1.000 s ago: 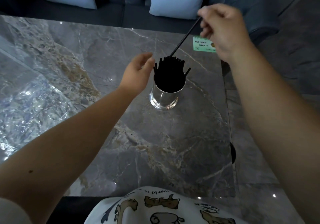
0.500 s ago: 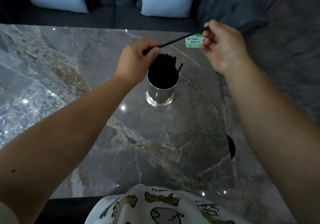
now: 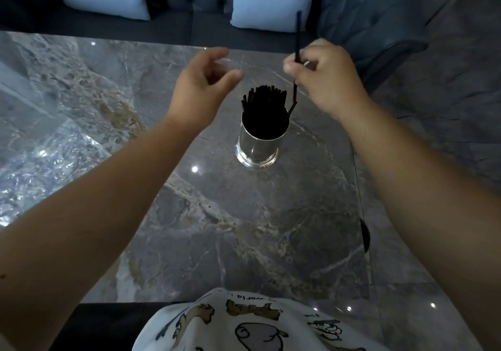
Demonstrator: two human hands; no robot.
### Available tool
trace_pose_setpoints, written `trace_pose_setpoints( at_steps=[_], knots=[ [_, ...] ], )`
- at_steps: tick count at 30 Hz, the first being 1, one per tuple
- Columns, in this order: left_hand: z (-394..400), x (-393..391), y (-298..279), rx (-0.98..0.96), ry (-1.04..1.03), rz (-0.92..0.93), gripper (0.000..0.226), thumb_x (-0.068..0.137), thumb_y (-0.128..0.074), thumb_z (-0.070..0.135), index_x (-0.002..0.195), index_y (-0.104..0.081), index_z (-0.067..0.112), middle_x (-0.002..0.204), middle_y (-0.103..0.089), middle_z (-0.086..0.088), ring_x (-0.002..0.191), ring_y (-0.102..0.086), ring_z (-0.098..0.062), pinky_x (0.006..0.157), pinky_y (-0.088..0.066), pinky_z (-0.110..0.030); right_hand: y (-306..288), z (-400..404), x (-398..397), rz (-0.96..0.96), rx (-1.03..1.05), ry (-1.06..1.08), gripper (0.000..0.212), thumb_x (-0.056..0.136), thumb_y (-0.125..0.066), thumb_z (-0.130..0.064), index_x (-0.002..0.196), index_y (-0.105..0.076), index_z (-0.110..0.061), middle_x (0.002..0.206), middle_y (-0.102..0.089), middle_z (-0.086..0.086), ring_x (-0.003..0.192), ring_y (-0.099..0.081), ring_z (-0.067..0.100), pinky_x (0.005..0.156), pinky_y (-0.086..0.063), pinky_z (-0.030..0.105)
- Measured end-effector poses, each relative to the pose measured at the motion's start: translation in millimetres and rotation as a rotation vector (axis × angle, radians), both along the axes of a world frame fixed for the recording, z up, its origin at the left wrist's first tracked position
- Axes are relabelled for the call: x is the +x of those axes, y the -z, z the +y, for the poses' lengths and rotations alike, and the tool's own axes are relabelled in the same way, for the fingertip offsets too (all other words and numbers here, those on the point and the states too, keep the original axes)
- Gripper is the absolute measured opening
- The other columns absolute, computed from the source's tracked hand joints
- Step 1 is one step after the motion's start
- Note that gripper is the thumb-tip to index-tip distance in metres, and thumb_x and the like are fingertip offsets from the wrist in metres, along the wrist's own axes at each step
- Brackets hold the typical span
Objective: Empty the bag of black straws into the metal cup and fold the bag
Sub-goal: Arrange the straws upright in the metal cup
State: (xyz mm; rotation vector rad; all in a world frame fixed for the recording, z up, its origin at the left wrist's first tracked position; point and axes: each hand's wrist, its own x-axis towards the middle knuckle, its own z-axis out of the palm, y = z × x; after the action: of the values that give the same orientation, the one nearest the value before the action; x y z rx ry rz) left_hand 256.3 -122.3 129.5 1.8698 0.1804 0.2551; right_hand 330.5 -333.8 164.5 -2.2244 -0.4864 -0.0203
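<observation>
We see the metal cup (image 3: 257,144) standing upright on the marble table (image 3: 244,242), packed with black straws (image 3: 264,106) whose tips rise above its rim. It sits between our two hands, a little nearer to us than either.

Our right hand (image 3: 325,82) hovers just above and to the right of the cup, fingers curled, pinching a single straw (image 3: 297,52) that stands nearly upright. The top of this straw reaches up in front of the pale cushion (image 3: 268,0), and its lower end hangs close beside the cup's right rim, next to one straw leaning outward from the bundle. We cannot tell whether the held straw touches that one.

Our left hand (image 3: 203,84) floats above and to the left of the cup, holding nothing, thumb and fingers loosely spread in a relaxed curve; it is blurred. It is apart from the cup and the straws.

The clear plastic bag (image 3: 40,166) lies crumpled and flat on the table at the far left, well apart from both hands and the cup. A printed shirt (image 3: 244,323) shows at the bottom edge.
</observation>
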Motion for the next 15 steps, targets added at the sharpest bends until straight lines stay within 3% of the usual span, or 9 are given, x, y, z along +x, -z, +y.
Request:
trace_pose_setpoints(
  at_steps=[2, 4, 9, 15],
  knots=[
    [5, -3, 18, 0.078, -0.036, 0.107, 0.038, 0.088, -0.068, 0.035, 0.122, -0.058, 0.023, 0.091, -0.065, 0.012, 0.086, -0.063, -0.002, 0.078, -0.05, -0.013, 13, 2, -6, 0.248, 0.24, 0.081, 0.006, 0.085, -0.067, -0.024, 0.08, -0.071, -0.025, 0.074, -0.069, -0.01, 0.061, -0.062, 0.004, 0.062, -0.052, 0.024],
    [2, -6, 37, 0.13, -0.02, 0.208, 0.037, 0.089, -0.067, 0.034, 0.123, -0.06, 0.021, 0.095, -0.064, 0.015, 0.084, -0.06, 0.005, 0.075, -0.047, -0.011, 31, 6, -15, 0.338, 0.246, 0.092, 0.011, 0.086, -0.068, -0.017, 0.085, -0.069, -0.027, 0.07, -0.07, -0.009, 0.06, -0.064, 0.004, 0.062, -0.053, 0.023],
    [-16, -4, 67, 0.175, 0.048, 0.342, 0.032, 0.091, -0.064, 0.033, 0.121, -0.063, 0.022, 0.108, -0.065, 0.012, 0.088, -0.061, -0.002, 0.079, -0.045, -0.022, 64, 14, -30, 0.303, -0.024, 0.071, 0.022, 0.084, -0.072, -0.015, 0.105, -0.066, -0.014, 0.07, -0.064, -0.009, 0.061, -0.066, 0.002, 0.064, -0.052, 0.021],
    [-24, 4, 74, 0.185, -0.006, 0.298, 0.022, 0.093, -0.06, 0.033, 0.113, -0.065, 0.025, 0.093, -0.065, 0.017, 0.078, -0.056, 0.011, 0.063, -0.039, -0.011, 66, 10, -36, 0.181, -0.176, 0.055, 0.047, 0.084, -0.072, -0.027, 0.126, -0.057, -0.014, 0.09, -0.07, -0.003, 0.079, -0.068, 0.013, 0.079, -0.055, 0.032]
  ],
)
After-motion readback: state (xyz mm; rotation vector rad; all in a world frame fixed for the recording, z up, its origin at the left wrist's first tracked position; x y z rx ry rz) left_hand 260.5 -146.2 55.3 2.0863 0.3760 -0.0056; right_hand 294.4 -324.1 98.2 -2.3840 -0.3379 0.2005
